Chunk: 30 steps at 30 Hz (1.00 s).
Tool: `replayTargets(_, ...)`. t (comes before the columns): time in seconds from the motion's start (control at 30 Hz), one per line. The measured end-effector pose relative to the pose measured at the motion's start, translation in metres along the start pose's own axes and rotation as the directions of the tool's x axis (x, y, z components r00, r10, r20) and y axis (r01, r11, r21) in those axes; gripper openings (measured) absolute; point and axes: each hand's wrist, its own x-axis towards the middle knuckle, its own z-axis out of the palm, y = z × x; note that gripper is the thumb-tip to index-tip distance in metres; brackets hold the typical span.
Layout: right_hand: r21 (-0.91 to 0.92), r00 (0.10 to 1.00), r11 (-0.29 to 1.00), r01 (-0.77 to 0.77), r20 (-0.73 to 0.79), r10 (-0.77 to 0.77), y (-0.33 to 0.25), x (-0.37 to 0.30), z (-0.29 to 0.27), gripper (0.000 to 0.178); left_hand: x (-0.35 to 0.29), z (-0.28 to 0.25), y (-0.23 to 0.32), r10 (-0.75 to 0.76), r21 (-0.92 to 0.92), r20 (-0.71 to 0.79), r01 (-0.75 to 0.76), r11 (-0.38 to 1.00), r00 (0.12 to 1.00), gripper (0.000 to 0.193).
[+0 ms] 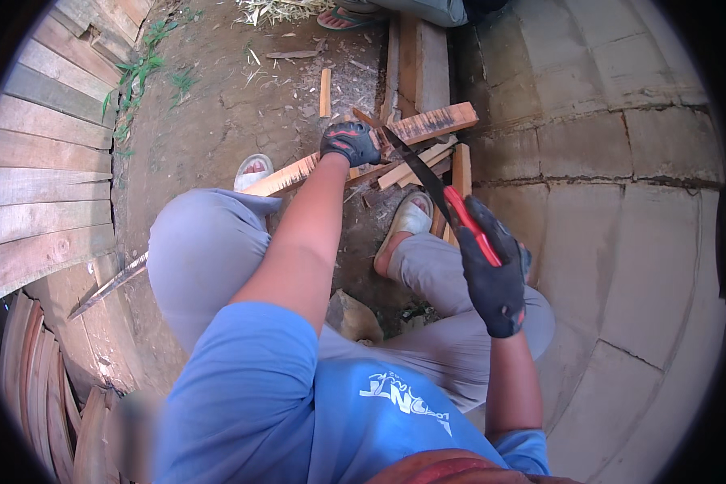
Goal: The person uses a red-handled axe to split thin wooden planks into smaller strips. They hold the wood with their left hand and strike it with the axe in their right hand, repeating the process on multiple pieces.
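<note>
My right hand (492,270), in a dark glove, is closed round the red handle of a pruning saw (422,170). The saw's dark, slightly curved blade points up and left, and its tip end crosses a long wooden strip (436,123). My left hand (351,143), in a black glove with red marks, is wrapped round that strip, just left of the blade. The strip slants from beside my left foot up to the right, over other wood pieces. The blade's teeth are too small to make out.
Loose wood offcuts (415,168) lie under the strip, between my sandalled feet. A stone (352,317) sits between my legs. A block wall (597,242) rises on the right, a plank wall (48,181) on the left. Another person's sandalled foot (348,18) is at the top.
</note>
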Motion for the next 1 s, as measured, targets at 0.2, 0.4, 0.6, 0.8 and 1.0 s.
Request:
replayTargets(0.2,-0.087,0.975,0.974,0.208,-0.066,-0.214,0.018,0.017,0.019,0.036,-0.005,0.001,0.005,-0.049,0.009,-0.057,0.050,0.999,0.997,0.064)
replayTargets(0.4,-0.056,0.983,0.982,0.180,-0.031,-0.182,0.013,0.027,0.012,0.034,-0.013,-0.002,0.010,-0.072,0.013,-0.048,0.073,0.997,0.996,0.068)
replayTargets(0.6,-0.090,0.970,0.967,0.237,-0.040,-0.241,0.019,0.030,0.012,0.032,-0.008,0.000,0.009,-0.084,0.006,-0.027,0.085,0.996,0.996,0.068)
replayTargets(0.8,0.027,0.994,0.994,0.105,-0.042,-0.103,0.014,0.032,0.006,0.033,-0.007,0.006,0.011,-0.091,-0.001,-0.054,0.091,0.996,0.994,0.066)
replayTargets(1.0,0.059,0.995,0.995,0.083,-0.056,-0.080,0.017,0.029,0.005,0.033,0.002,0.014,0.005,-0.124,-0.034,-0.078,0.122,0.992,0.989,0.063)
